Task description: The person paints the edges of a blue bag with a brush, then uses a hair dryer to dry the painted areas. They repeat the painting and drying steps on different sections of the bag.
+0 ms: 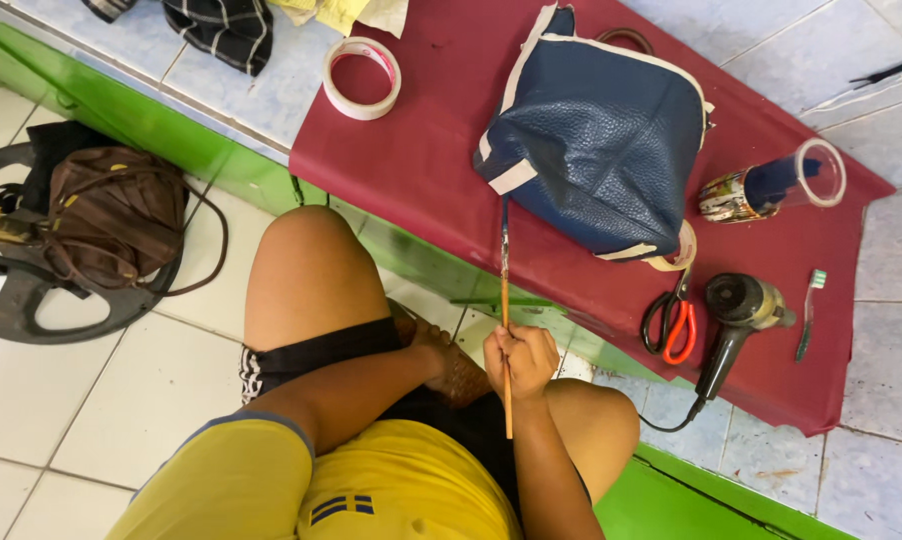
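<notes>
Right hand [520,362] clenched round thin wooden-handled brush [505,300], tip touching navy leather bag's [601,140] near-left edge on the red-cloth surface [411,170]. Left hand [449,360] state unclear. Step: edge painting; steady strokes needed.

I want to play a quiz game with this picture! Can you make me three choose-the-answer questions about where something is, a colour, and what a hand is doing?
1. Where do the scissors lie?
A. On the red cloth, beside the hair dryer
B. On the white floor
C. Inside the bag

2. What colour is the bag on the cloth?
A. Yellow
B. Dark blue with white trim
C. Pink

3. What is the right hand doing?
A. Resting open
B. Gripping a thin brush
C. Holding the tape roll

Answers: A, they lie side by side on the cloth; B, blue leather shows; B, fingers close round the brush.
</notes>
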